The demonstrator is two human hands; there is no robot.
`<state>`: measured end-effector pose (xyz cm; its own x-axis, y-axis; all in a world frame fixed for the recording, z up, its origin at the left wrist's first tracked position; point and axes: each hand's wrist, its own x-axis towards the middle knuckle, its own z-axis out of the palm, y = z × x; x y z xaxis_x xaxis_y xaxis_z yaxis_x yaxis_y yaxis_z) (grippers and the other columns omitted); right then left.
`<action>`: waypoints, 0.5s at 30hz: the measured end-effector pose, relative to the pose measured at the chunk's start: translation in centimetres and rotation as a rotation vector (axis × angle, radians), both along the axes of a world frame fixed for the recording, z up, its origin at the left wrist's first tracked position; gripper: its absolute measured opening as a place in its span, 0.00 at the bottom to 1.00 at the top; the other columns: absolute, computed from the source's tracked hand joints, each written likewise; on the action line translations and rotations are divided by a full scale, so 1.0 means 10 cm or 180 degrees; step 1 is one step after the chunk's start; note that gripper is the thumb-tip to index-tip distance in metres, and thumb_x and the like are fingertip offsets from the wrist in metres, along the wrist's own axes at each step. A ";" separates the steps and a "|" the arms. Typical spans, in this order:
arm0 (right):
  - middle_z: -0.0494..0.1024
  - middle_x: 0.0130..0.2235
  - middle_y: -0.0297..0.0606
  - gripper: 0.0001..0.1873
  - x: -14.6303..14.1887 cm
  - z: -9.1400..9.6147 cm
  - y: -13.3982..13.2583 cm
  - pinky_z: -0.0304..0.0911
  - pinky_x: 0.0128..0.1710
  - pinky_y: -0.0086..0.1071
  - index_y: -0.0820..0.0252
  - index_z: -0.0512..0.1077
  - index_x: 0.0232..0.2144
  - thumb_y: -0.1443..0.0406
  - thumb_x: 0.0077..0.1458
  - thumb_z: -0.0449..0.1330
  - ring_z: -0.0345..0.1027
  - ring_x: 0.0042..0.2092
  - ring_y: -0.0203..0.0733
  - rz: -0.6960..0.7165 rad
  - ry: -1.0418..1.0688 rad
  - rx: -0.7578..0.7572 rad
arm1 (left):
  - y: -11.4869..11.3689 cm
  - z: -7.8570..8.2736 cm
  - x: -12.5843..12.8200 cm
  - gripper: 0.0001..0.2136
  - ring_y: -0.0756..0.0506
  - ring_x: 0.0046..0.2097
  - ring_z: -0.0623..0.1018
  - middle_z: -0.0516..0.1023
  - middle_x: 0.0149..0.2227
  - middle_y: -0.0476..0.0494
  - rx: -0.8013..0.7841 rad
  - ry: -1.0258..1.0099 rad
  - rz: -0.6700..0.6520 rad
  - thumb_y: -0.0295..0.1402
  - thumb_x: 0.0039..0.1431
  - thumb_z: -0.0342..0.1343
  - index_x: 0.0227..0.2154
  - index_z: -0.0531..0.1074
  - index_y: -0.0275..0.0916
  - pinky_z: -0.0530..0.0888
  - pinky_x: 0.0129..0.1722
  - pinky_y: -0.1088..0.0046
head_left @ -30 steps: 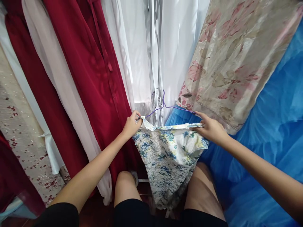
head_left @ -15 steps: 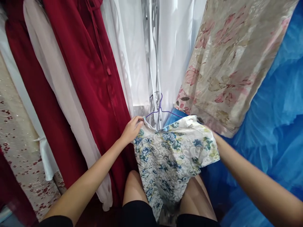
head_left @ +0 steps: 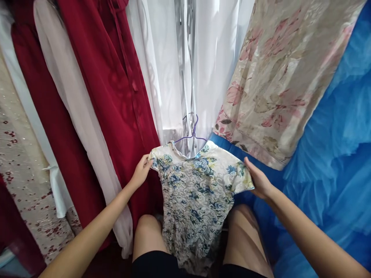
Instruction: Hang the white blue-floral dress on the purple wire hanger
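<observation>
A short-sleeved floral dress [head_left: 197, 193], cream with blue and yellow flowers, hangs on a purple hanger [head_left: 194, 129] in front of me. Only the hook and upper arms of the hanger show; the rest is inside the dress. My left hand [head_left: 142, 170] pinches the edge of the sleeve on the left. At the other sleeve, my right hand [head_left: 259, 178] grips the cuff, thumb raised in front and fingers mostly hidden behind the cloth. Both shoulders of the dress are spread out over the hanger, and its lower part hangs between my knees.
Dark red gowns [head_left: 107, 96] and a pale sheer sleeve [head_left: 78, 108] hang at the left. White cloth with ribbons [head_left: 162, 69] hangs behind the hanger. To the right are a beige garment with pink flowers [head_left: 269, 85] and blue tulle [head_left: 327, 162].
My left hand has moved from the neckline out to the left sleeve. My right hand has come out from behind the right shoulder to the cuff. The dress now lies spread more evenly.
</observation>
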<state>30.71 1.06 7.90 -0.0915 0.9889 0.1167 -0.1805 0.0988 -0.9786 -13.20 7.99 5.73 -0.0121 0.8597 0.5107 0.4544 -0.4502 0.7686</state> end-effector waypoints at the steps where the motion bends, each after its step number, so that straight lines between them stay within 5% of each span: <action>1: 0.85 0.35 0.45 0.29 -0.01 0.00 -0.06 0.75 0.33 0.41 0.60 0.80 0.39 0.41 0.53 0.63 0.80 0.39 0.54 0.0053 0.0090 -0.0102 | -0.04 -0.08 0.01 0.24 0.44 0.41 0.78 0.78 0.43 0.41 -0.0090 -0.0186 -0.0066 0.49 0.62 0.52 0.53 0.65 0.37 0.74 0.40 0.71; 5: 0.84 0.31 0.39 0.20 -0.20 0.12 -0.20 0.75 0.32 0.39 0.58 0.79 0.37 0.50 0.48 0.70 0.80 0.37 0.53 -0.0543 0.0482 0.0319 | -0.19 -0.12 0.26 0.23 0.45 0.41 0.79 0.77 0.46 0.40 0.0125 -0.0666 -0.0135 0.45 0.60 0.56 0.53 0.65 0.38 0.75 0.41 0.69; 11: 0.78 0.27 0.32 0.14 -0.27 0.44 -0.25 0.74 0.34 0.36 0.56 0.74 0.32 0.56 0.47 0.70 0.77 0.34 0.46 -0.1563 0.1324 0.0553 | -0.44 0.37 0.71 0.27 0.40 0.55 0.77 0.64 0.65 0.34 0.0673 -0.1217 0.0098 0.39 0.63 0.55 0.64 0.59 0.44 0.76 0.51 0.64; 15: 0.77 0.30 0.34 0.14 -0.21 0.33 -0.68 0.70 0.31 0.32 0.59 0.76 0.33 0.55 0.54 0.67 0.72 0.30 0.41 -0.2083 0.0804 0.1047 | -0.69 0.65 0.93 0.38 0.34 0.69 0.62 0.52 0.72 0.35 0.1530 -0.0005 0.0395 0.31 0.57 0.61 0.69 0.52 0.47 0.65 0.65 0.52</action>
<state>28.58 -5.70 11.23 0.5679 0.7434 0.3534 -0.1991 0.5407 -0.8173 -3.92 1.09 12.19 -0.1005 0.5188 0.8490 0.5260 -0.6966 0.4880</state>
